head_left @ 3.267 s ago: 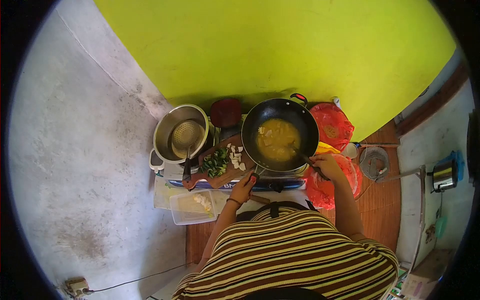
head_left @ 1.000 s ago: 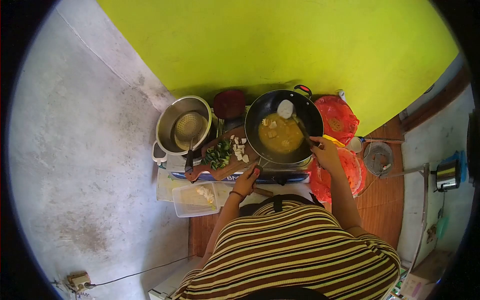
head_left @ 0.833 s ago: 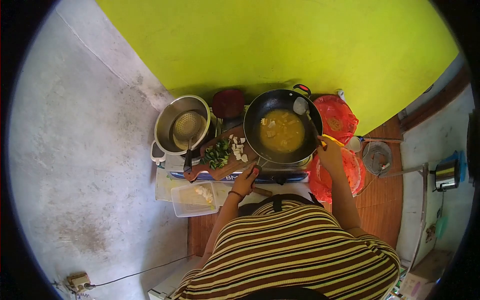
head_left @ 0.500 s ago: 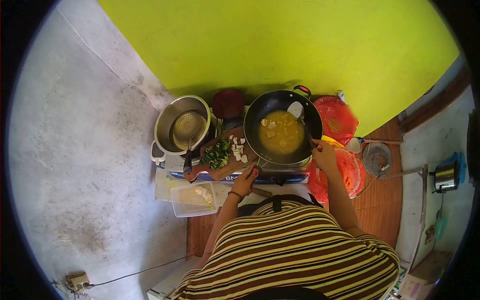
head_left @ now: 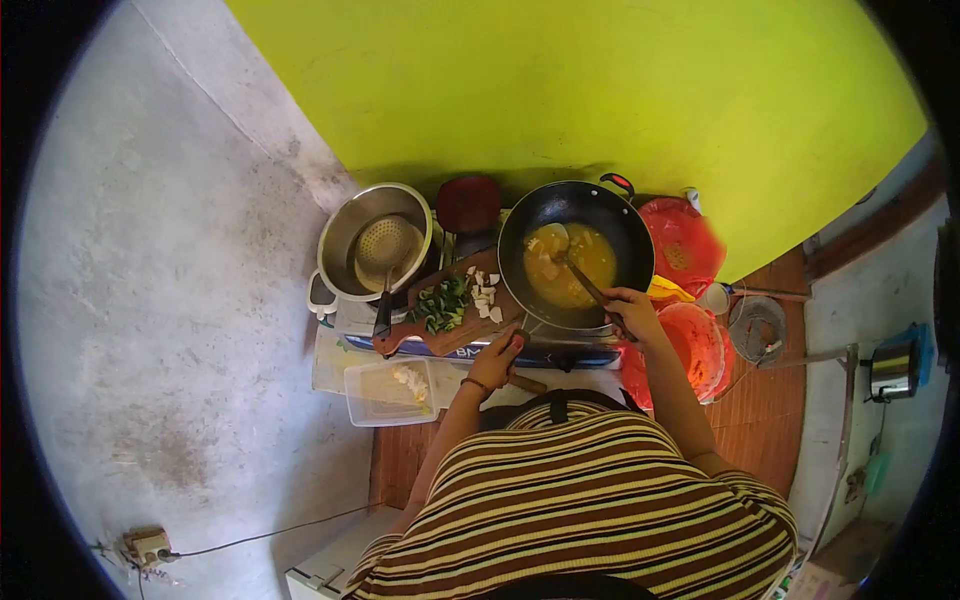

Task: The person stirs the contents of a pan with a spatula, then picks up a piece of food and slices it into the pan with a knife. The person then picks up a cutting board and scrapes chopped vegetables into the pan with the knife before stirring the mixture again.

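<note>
My left hand (head_left: 493, 363) is closed around the handle of a black wok (head_left: 634, 235), at its near left side. Yellowish broth with pale chunks (head_left: 595, 265) fills the wok's bottom. My right hand (head_left: 633, 316) grips the dark handle of a cooking spatula (head_left: 583, 277), whose head sits partly in the broth at the wok's left. Left of the wok, a wooden cutting board (head_left: 447, 341) bears chopped green leaves (head_left: 440, 305) and cut white pieces (head_left: 484, 296). A wooden handle (head_left: 527, 384) pokes out beside my left hand; what it belongs to is hidden.
A steel pot (head_left: 332, 240) holding a perforated skimmer (head_left: 387, 246) stands on the stove's left (head_left: 590, 355). A clear plastic tub (head_left: 357, 407) with white bits is below it. Red plastic-lined containers (head_left: 690, 335) (head_left: 680, 225) stand right of the wok. A dark red bowl (head_left: 469, 204) is behind.
The spatula has swung from the wok's far right side to its left, down into the broth. My right hand has shifted slightly left and down. My left hand stays on the wok handle.
</note>
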Motion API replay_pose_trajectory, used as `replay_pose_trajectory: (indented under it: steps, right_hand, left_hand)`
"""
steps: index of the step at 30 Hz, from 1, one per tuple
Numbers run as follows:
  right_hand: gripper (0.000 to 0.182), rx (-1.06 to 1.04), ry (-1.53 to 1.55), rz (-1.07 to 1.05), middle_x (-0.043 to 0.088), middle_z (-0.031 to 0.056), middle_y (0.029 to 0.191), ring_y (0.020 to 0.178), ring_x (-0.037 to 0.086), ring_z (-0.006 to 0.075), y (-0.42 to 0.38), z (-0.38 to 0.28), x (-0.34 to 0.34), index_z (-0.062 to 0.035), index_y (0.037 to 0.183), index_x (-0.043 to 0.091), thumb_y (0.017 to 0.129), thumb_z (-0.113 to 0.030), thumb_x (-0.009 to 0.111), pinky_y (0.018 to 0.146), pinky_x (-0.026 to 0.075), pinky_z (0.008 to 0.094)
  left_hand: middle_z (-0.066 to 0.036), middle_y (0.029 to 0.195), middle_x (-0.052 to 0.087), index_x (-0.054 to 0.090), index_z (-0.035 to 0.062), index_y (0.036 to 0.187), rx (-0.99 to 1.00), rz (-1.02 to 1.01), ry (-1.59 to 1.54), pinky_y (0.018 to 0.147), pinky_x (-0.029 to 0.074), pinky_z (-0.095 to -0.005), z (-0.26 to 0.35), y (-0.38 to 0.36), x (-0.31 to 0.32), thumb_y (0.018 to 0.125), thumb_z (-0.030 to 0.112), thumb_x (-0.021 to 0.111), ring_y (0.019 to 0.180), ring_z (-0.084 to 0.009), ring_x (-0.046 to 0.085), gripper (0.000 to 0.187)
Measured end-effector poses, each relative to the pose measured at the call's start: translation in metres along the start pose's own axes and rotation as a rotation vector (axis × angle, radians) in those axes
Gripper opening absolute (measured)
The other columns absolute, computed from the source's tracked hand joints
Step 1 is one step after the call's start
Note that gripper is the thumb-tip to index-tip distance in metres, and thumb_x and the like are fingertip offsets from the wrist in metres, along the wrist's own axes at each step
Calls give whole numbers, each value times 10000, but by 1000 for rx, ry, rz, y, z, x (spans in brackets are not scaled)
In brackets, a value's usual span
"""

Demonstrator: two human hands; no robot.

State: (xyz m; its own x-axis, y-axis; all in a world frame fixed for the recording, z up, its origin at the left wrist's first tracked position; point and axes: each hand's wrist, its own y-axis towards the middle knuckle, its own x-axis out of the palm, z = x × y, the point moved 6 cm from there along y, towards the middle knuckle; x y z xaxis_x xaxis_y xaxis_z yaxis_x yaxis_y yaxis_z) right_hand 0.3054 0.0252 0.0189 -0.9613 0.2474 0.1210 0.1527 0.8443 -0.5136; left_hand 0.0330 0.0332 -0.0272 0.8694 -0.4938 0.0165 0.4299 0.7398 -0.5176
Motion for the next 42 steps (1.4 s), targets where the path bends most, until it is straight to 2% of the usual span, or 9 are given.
replay_pose_trajectory:
  steps: [5, 11, 14, 17, 20, 29, 35, 38, 42]
  right_hand:
    - [330, -58, 44, -25, 566, 57, 612, 415, 496, 103, -14, 9, -9, -28, 1159, 572, 830, -46, 566, 345, 356, 219]
    - [334, -143, -188, 12, 578, 49, 633, 419, 488, 81, -56, -12, -13, -37, 1153, 588, 820, -44, 581, 361, 353, 210]
    - [328, -212, -403, 100, 601, 72, 644, 470, 538, 121, -66, -17, -23, -42, 1121, 612, 793, -63, 596, 427, 413, 257]
    - [340, -485, -754, 194, 624, 116, 682, 569, 602, 194, -86, -41, -17, -55, 1097, 627, 759, -78, 607, 536, 470, 316]
    - [369, -479, -946, 227, 636, 156, 741, 662, 628, 263, -104, -59, -8, -72, 1105, 626, 737, -90, 611, 641, 493, 348]
    - [371, -468, -898, 77, 649, 183, 809, 710, 638, 295, -98, -55, 4, -83, 1105, 625, 737, -123, 604, 681, 504, 363]
    - [348, -452, -944, 246, 647, 189, 833, 736, 637, 302, -76, -47, 5, -75, 1087, 625, 743, -131, 609, 692, 498, 378]
    - [343, -519, -879, 336, 637, 186, 792, 725, 632, 300, -69, -45, -1, -66, 1097, 610, 757, -116, 602, 683, 495, 375]
    - [325, -425, -752, 375, 621, 162, 721, 696, 631, 270, -64, -41, -14, -22, 1102, 588, 785, -90, 588, 661, 491, 361]
  left_hand:
    - [-22, 604, 506, 388, 170, 1383, -15, 6, 37, 443, 385, -234, 6, -3, 0, 926, 260, 510, 482, -92, 478, 481]
    - [-22, 603, 504, 389, 173, 1383, -25, 2, 39, 449, 388, -240, 7, -5, 0, 924, 261, 511, 493, -94, 482, 483]
    - [-22, 608, 504, 392, 174, 1382, -16, 4, 63, 458, 394, -239, 11, -6, 1, 922, 257, 512, 502, -94, 485, 482]
    - [-20, 606, 502, 393, 174, 1381, 43, 12, 64, 468, 400, -239, 1, 1, -1, 922, 255, 508, 506, -93, 487, 480]
    - [-17, 623, 511, 391, 173, 1382, 7, 8, 125, 476, 406, -237, 4, -1, -2, 923, 254, 503, 510, -91, 487, 480]
    - [-10, 620, 505, 394, 197, 1381, -11, 14, 29, 450, 387, -234, 2, -1, 0, 922, 250, 509, 496, -85, 472, 477]
    - [-13, 591, 484, 405, 190, 1373, -13, 8, 24, 426, 371, -236, 6, -5, 1, 920, 246, 510, 464, -90, 455, 468]
    - [-14, 581, 478, 410, 187, 1369, -30, 13, 40, 418, 364, -235, 2, -3, 0, 922, 247, 501, 456, -91, 448, 461]
    - [-13, 569, 473, 410, 200, 1369, -6, 29, 39, 408, 356, -233, -7, 4, 0, 920, 264, 498, 447, -89, 442, 463]
